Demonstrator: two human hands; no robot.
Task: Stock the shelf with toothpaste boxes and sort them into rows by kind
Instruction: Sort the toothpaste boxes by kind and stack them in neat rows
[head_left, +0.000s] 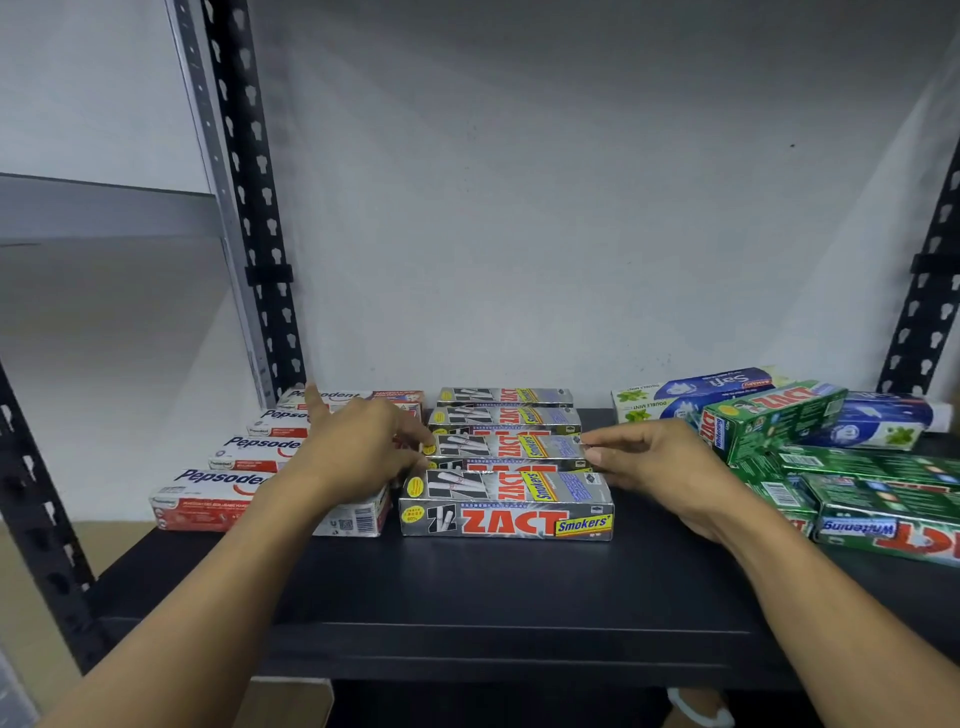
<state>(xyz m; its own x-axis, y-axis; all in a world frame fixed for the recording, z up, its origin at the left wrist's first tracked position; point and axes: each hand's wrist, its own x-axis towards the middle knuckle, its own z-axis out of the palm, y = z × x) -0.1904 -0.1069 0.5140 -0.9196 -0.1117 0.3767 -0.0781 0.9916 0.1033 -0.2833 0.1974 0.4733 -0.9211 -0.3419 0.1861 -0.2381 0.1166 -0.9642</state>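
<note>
Silver Smokers box (506, 447), in the middle row, pinched at each end by my left hand (358, 447) and right hand (649, 467), evidently to square it with its kind. Pepsodent row (234, 483) left; green Whitening boxes (857, 483) heaped right, unsorted.

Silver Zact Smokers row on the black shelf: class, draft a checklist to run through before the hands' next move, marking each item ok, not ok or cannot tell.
1. Left hand grips the left end of the silver Zact Smokers box in mid-row: ok.
2. Right hand pinches its right end: ok.
3. That box sits fully down on the black metal shelf: cannot tell.
4. Red-and-white Pepsodent boxes form one row at the left: ok.
5. Green Zact Whitening boxes are sorted into a row: not ok; they lie at angles, mixed with blue-and-white boxes.
</note>
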